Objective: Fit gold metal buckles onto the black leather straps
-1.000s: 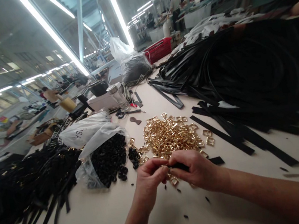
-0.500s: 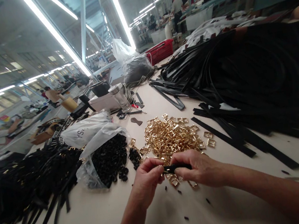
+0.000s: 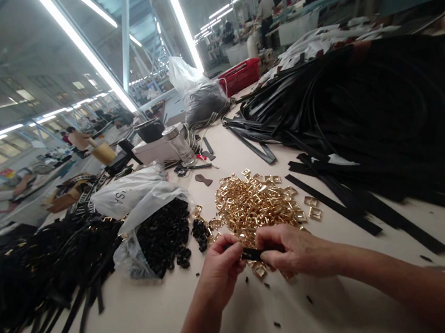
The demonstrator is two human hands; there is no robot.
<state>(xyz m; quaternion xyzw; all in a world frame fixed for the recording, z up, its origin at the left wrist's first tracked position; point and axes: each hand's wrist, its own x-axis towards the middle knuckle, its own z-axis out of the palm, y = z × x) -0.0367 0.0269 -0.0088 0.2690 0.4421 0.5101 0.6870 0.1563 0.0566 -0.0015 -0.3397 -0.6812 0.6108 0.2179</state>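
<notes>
Between my two hands is a short piece of black strap [image 3: 253, 253], just in front of the gold buckles. My left hand [image 3: 223, 261] pinches its left end between thumb and fingers. The other end lies in my right hand [image 3: 292, 248], with the thumb below and the fingers curled over it. Whether a buckle is also in my fingers is hidden. Behind my hands lies a heap of gold buckles [image 3: 253, 201]. Left of it, small black loops [image 3: 166, 237] spill from a clear plastic bag [image 3: 129, 201].
A big pile of black straps [image 3: 347, 101] covers the right side of the table [image 3: 219, 147]. More strips with gold hardware [image 3: 52, 266] lie at the left. Behind stand a glass jar [image 3: 179, 144] and a red basket [image 3: 240, 76]. Small black scraps [image 3: 277, 325] dot the front.
The strap between my hands has tilted a little, and more of its flat side shows. Both hands stay in nearly the same place, still holding it.
</notes>
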